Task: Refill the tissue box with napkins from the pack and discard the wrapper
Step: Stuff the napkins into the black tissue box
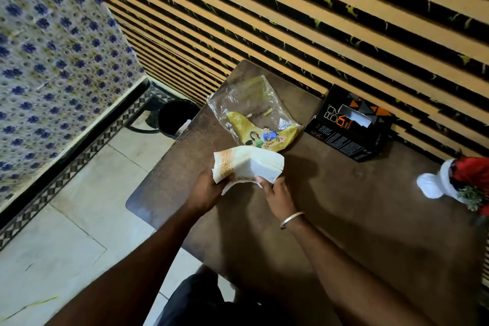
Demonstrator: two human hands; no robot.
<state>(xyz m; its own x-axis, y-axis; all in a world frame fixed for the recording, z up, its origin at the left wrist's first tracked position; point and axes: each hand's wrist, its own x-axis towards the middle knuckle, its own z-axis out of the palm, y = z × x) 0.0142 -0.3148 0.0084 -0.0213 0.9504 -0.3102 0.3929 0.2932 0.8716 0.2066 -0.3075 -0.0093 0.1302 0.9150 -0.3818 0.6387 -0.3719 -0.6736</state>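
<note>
White napkins (260, 164) between left hand (209, 188) and right hand (277, 193).

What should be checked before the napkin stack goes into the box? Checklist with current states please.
1. Napkin stack held by both hands, left hand and right hand: ok.
2. Stack fully out of the wrapper, which lies empty on the table: ok.
3. Tissue box within view, flat on the table by the slatted wall: ok.
4. Box opened for loading: not ok; only the top slot shows, with a tissue in it.
5. Room left inside the box: cannot tell.
6. Bin for the wrapper, on the floor beside the table: ok.
</note>
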